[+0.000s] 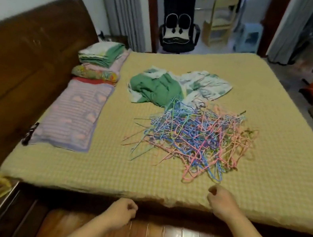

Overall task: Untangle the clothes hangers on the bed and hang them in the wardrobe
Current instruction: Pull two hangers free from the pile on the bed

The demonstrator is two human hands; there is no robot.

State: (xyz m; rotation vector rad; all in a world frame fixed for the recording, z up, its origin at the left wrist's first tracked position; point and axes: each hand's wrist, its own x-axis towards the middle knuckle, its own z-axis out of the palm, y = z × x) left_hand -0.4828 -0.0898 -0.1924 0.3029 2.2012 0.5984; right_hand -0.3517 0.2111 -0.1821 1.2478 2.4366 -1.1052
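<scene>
A tangled heap of thin wire hangers (195,140) in blue, pink, green and yellow lies on the yellow checked bed cover (101,163), right of the bed's middle. My right hand (220,200) hovers over the near edge of the bed, just short of the heap, fingers loosely curled and holding nothing. My left hand (122,210) is lower, in front of the bed's edge above the wooden floor, fingers curled with nothing in them. No wardrobe is in view.
A crumpled green and white cloth (169,87) lies behind the hangers. Folded bedding (102,54) and a striped pillow (74,116) line the dark wooden headboard (22,57) at left. A black chair (177,30) stands in the doorway beyond.
</scene>
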